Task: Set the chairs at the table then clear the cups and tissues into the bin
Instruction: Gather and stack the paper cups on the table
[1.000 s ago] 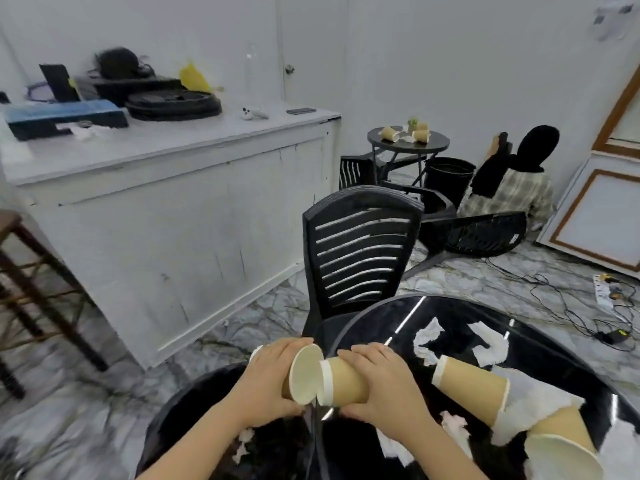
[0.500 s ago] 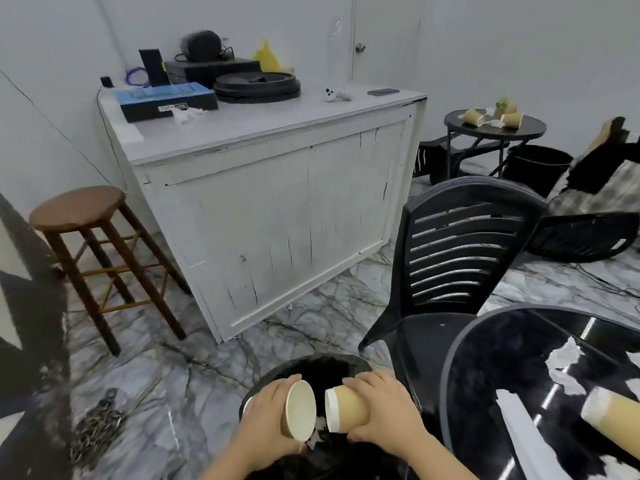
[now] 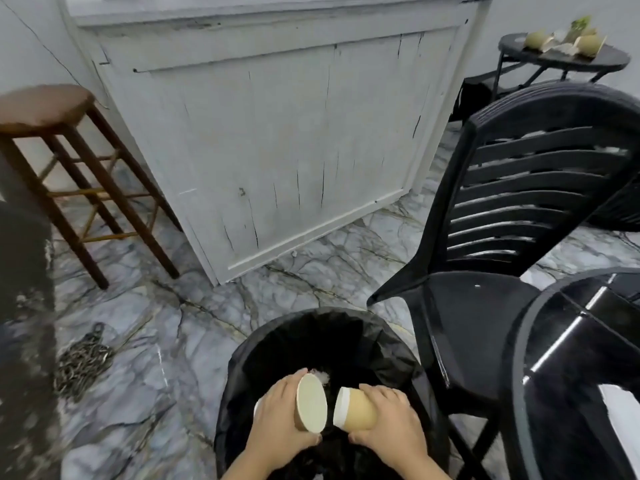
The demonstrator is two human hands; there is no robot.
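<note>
Two hands hold two cups over one bin [image 3: 242,382]; the left hand [image 3: 277,426] grips one cup [image 3: 310,402], the right hand [image 3: 389,427] curls round the other cup [image 3: 356,414]. One chair [image 3: 502,237] stands at one table [image 3: 568,375]; one stool [image 3: 52,133] stands left.

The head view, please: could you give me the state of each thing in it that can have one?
left hand: grips a paper cup, held over the bin
right hand: grips a second paper cup, on its side, over the bin
bin: open, black liner, white tissue inside
black chair: upright, seat at the table
stool: upright
far table: uncleared, cups lying on it
</note>
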